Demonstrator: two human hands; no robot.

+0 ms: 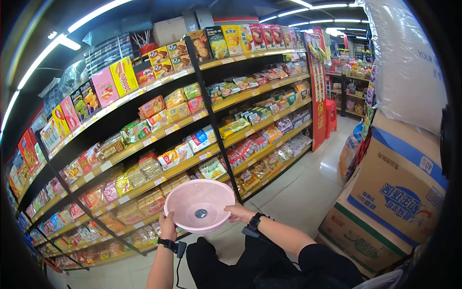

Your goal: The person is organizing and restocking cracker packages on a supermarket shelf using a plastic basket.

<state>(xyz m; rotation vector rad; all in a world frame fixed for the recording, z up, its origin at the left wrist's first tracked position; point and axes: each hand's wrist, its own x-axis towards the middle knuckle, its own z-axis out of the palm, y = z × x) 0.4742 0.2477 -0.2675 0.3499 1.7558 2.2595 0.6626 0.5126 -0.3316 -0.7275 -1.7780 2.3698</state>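
A round pink plastic colander (185,212) with a perforated wall and a dark round label inside is held out in front of me, above my legs. My left hand (168,225) grips its rim at the lower left, the fingers partly hidden beneath it. At the right side of the rim my right hand (239,213) is closed on it, thumb on top. Both wrists carry black straps with small devices, and a cable hangs from the left one. Nothing but the label shows inside the colander.
Long shelves (159,180) of packaged snacks run along the left and ahead, their lower tiers close behind the colander. Stacked cardboard boxes (394,188) stand close on my right. A tiled aisle floor (288,180) leads forward past a red stool (330,118).
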